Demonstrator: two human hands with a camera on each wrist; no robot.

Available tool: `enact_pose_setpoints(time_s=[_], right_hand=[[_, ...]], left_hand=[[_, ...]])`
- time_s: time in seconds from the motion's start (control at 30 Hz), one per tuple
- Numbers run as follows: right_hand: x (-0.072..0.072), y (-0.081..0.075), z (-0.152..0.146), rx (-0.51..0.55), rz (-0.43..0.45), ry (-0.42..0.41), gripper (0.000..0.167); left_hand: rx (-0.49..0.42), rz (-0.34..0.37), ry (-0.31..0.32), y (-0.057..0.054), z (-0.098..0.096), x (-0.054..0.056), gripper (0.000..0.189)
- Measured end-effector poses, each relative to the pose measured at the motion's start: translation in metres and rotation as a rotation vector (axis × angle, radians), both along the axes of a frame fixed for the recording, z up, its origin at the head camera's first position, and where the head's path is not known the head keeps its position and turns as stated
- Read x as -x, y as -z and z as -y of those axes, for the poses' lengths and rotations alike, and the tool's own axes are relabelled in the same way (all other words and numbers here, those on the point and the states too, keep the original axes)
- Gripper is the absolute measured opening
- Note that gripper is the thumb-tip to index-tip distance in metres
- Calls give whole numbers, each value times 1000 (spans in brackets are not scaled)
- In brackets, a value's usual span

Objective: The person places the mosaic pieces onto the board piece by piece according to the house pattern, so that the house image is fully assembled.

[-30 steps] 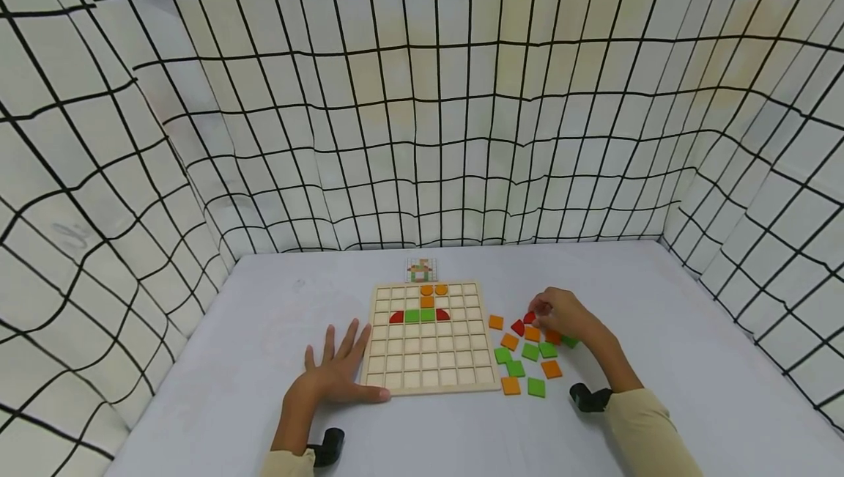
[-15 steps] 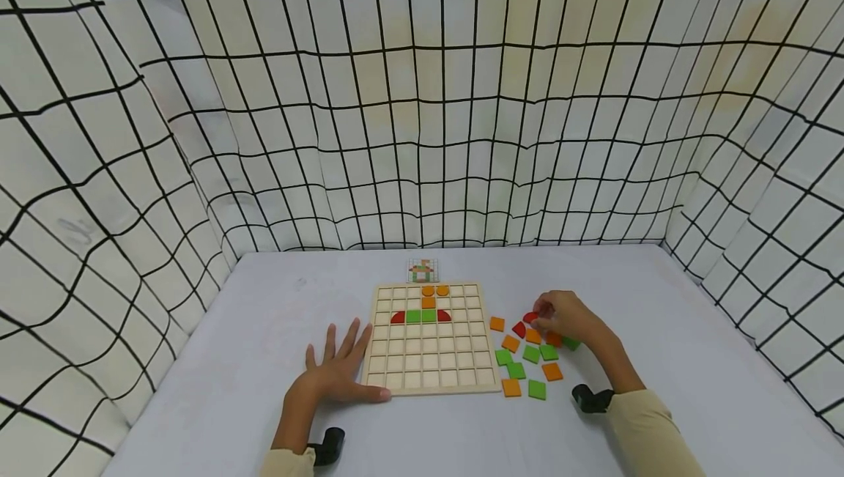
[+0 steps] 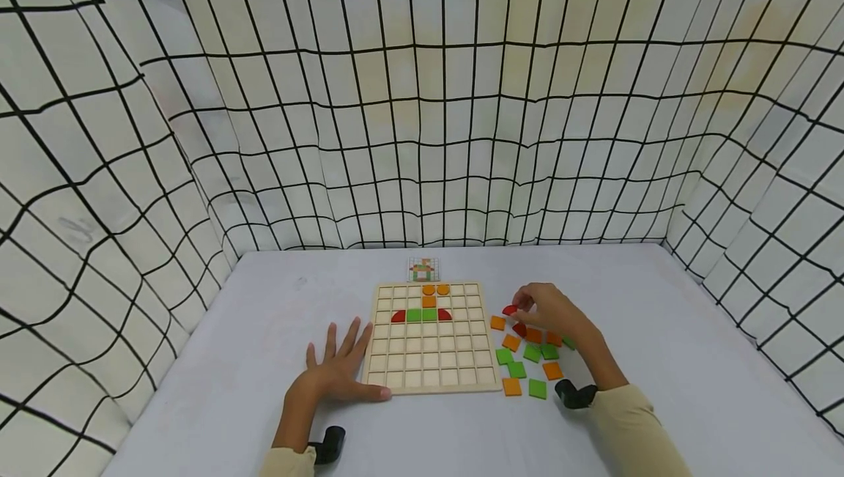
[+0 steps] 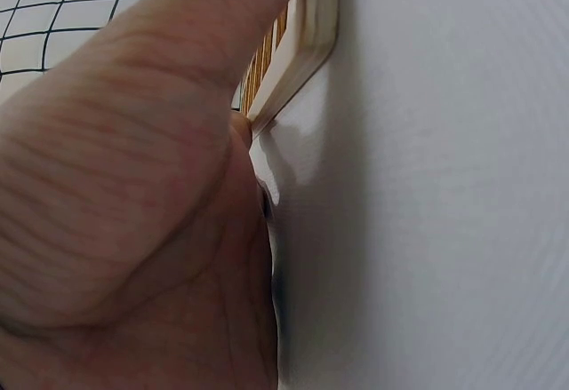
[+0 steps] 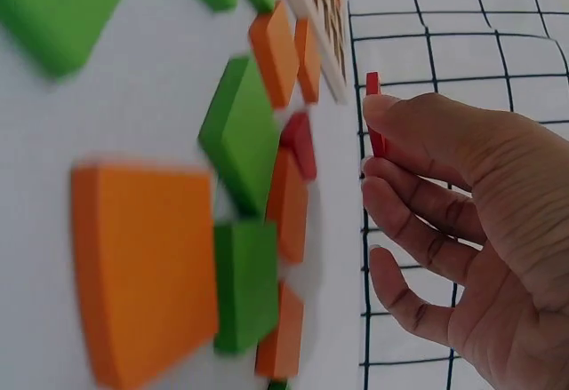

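Resting along the near left side of the grid board (image 3: 430,378), the left hand (image 3: 339,378) has its fingers and thumb spread apart; the thumb is at the near edge, the index finger beside the left edge. It grips nothing and seems to steady the board on the white bench (image 3: 217,382). Right of the board's near end lie loose orange squares (image 3: 511,387) and loose green squares (image 3: 537,389). Past most of these, a loose red piece (image 3: 519,330) lies among the orange ones.

Just beyond, the right hand (image 3: 552,312) has thumb and index finger pinched together on the held red piece (image 3: 508,310), its other fingers loosely curved. That piece shows clear of the bench, between the scatter and the board's right edge. The step in hand looks like bringing it across for placing; the next move probably calls for shifting it left over the board, turning it to suit a cell, and lowering it flat.

On the board, a green pair (image 3: 421,315) sits between two curved red pieces (image 3: 398,316); beyond come a placed orange square (image 3: 429,301) and, in the farthest row, two orange discs (image 3: 428,290). A pattern card (image 3: 423,270), too small to read surely, lies just past the far edge, before the netted wall (image 3: 461,195).
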State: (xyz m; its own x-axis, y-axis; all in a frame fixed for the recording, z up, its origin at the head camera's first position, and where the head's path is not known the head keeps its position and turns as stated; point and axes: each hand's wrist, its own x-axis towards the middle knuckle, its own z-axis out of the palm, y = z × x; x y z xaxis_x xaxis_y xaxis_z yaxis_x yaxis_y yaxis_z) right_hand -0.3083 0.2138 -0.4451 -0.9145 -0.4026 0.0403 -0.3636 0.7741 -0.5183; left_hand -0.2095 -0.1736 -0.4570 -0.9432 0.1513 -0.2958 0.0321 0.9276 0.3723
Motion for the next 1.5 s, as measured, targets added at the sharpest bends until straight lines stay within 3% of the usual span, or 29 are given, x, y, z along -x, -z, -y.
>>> enact_pose_setpoints(time_s=[0.2, 0.4, 0.8, 1.23, 1.5], right_hand=[[3, -3, 24, 24, 21, -43, 16], [2, -4, 50, 35, -29, -145, 15], [-2, 1, 110, 66, -83, -266, 17], [-6, 9, 157, 19, -69, -259, 16], [-11, 11, 181, -45, -79, -203, 18]], left_hand=[[-18, 2, 6, -2, 1, 0, 126], [-16, -3, 7, 0, 2, -1, 127], [-30, -10, 14, 1, 3, -3, 127], [-12, -11, 24, 4, 4, 1, 128], [-8, 6, 19, 4, 5, 0, 128]])
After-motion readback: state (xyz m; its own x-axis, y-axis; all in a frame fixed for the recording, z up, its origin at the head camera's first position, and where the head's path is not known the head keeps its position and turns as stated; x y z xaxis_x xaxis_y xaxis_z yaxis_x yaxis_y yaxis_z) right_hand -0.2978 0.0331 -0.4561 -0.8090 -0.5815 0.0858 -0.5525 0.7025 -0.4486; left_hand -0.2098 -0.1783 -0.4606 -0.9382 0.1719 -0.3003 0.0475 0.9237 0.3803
